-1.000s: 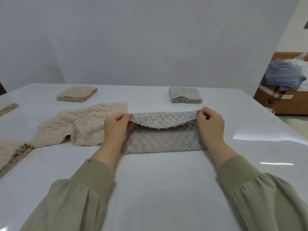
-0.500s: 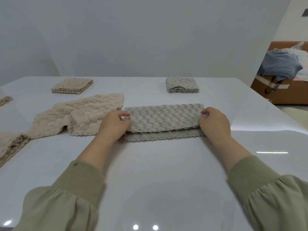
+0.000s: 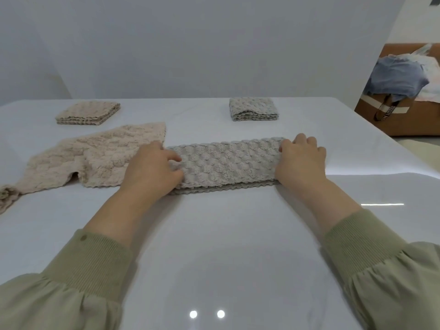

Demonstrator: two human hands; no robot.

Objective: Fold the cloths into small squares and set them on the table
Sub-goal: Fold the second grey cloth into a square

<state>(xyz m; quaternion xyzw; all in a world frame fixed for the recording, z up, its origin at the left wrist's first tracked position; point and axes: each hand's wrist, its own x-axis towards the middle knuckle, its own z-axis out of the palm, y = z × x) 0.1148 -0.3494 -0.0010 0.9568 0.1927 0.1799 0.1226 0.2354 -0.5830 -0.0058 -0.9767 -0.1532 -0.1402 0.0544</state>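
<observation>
Grey cloth [image 3: 226,163] lies mid-frame on the table [image 3: 214,234], folded into a long strip. Left hand [image 3: 150,172] and right hand [image 3: 300,163] grip its ends. Best to square the near edges and press flat before folding across.

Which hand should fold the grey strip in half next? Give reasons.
Right, probably. The right hand grips the grey strip at its end, bare table beyond; the left hand lies on the other end, crowded by the unfolded beige cloth.
</observation>
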